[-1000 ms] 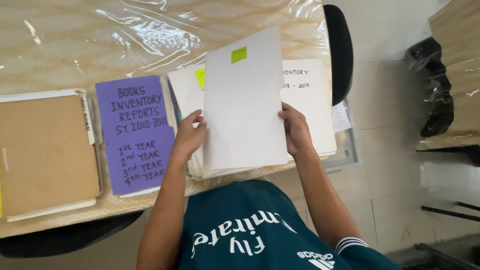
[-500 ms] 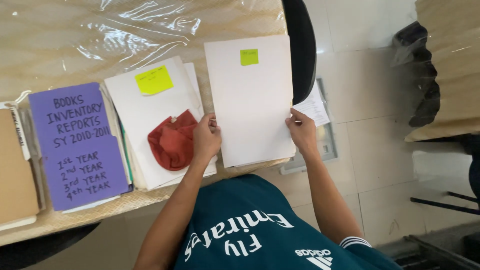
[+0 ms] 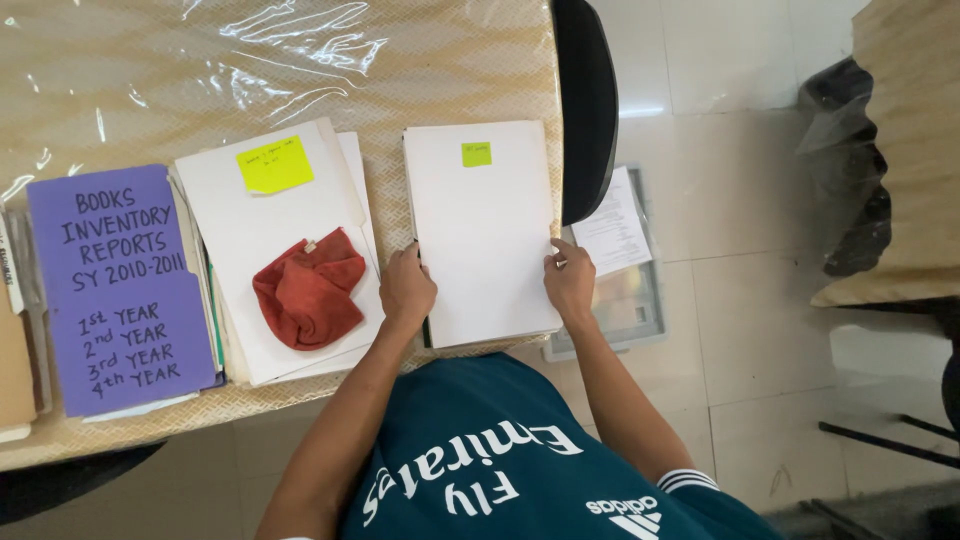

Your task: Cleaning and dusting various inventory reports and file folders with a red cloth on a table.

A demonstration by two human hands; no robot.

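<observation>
A white folder with a small green sticky note lies flat near the table's right end. My left hand grips its lower left edge. My right hand grips its lower right edge. To the left lies a second white folder stack bearing a yellow sticky note and a crumpled red cloth. A purple folder with handwriting sits further left.
A table under a clear plastic cover holds everything. A black chair back stands at its right end. A clear bin with papers sits on the tiled floor. Brown folders lie at the far left.
Both hands have lowered the white folder from a raised, tilted position onto the table at the right, uncovering the second folder with the red cloth.
</observation>
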